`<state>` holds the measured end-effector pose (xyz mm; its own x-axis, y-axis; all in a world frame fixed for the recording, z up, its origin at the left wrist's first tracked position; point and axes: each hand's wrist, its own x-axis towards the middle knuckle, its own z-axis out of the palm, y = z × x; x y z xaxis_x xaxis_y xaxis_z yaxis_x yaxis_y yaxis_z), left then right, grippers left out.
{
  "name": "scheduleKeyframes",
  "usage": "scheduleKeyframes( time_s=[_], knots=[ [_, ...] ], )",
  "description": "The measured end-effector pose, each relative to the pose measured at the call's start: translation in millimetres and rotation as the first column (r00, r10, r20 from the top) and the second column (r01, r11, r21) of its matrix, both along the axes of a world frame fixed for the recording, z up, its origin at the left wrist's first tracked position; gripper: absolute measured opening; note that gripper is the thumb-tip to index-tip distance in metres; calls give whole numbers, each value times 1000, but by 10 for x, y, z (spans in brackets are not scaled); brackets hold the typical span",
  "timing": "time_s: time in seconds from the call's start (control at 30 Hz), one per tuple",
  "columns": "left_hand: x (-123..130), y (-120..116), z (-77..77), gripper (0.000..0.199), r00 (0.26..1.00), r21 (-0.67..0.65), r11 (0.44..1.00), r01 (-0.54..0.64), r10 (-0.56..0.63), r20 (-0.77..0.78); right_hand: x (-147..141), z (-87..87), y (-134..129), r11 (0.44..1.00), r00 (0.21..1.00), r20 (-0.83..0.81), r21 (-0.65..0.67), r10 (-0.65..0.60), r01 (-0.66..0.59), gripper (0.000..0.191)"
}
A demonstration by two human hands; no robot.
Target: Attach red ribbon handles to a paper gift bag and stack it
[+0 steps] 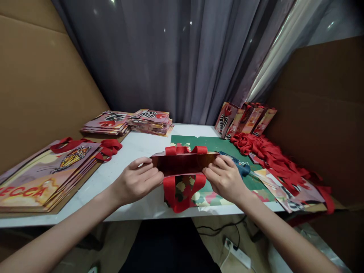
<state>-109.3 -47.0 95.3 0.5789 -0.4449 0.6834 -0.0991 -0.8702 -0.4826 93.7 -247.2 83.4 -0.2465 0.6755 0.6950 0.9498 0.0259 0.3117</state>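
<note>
Forearms point(82, 222) overhang a white table point(139, 146) — curtain point(170, 57) behind.

We see smooth, faintly glossy paper in the gift bag point(182, 164), matt cloth in its ribbon handles point(186, 150), matt cardboard in the panel point(40, 76), softly sheened fabric in the curtain point(170, 60).

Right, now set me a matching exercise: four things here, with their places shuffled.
Things:
1. Paper gift bag
2. White power strip
3. Heap of red ribbons
4. Butterfly-print stack

Places:
A. Right side of the table
B. Between the left hand and right hand
C. Lying flat, near left
D. Below the tabletop

Pairs: 1-B; 2-D; 3-A; 4-C
</note>
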Motion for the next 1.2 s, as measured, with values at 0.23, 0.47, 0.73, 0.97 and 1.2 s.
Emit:
scheduleKeyframes(
  time_s=[0.23,0.47,0.73,0.97,1.2],
  knots=[
    [47,-42,114,24,992,-14,992,-122,121,-37,-13,129,-20,995,998,-63,-94,-29,23,21],
    [123,-95,228,25,977,-75,980,-183,173,-122,-237,289,-151,987,916,-394,160,71,-8,33],
    [299,-199,206,28,984,-13,985,-170,169,-46,-782,132,89,995,191,-980,36,53,-93,18],
    [317,-232,161,26,983,9,984,-180,180,-41,-775,-13,377,982,-233,-959,178,160,-59,32],
    [296,-240,197,29,979,38,979,-201,202,-25,-727,-8,316,965,-397,-917,144,46,-220,23]
  ],
)
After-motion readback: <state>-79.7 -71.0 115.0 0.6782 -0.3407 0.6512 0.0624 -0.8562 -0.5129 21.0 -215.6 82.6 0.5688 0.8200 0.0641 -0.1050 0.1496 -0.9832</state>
